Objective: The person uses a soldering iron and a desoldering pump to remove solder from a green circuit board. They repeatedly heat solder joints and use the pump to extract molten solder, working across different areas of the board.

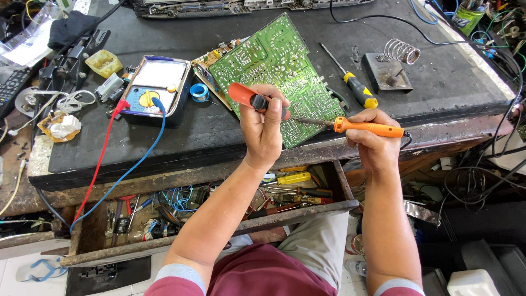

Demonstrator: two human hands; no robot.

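A green circuit board [274, 60] lies tilted on the black bench top. My left hand [264, 126] grips a red-handled desoldering pump [244, 96] and rests on the board's near part. My right hand [372, 140] holds an orange-handled soldering iron [364, 127]. Its metal tip points left to the board's near edge, just right of my left hand. A black cord leaves the iron's handle at the right.
A multimeter [156, 90] with red and blue leads sits at the left, beside a blue solder spool [199, 92]. A yellow-handled screwdriver [353, 85] and a coiled iron stand [392, 66] lie at the right. An open drawer [219, 214] of tools is below the bench. Cables crowd the right side.
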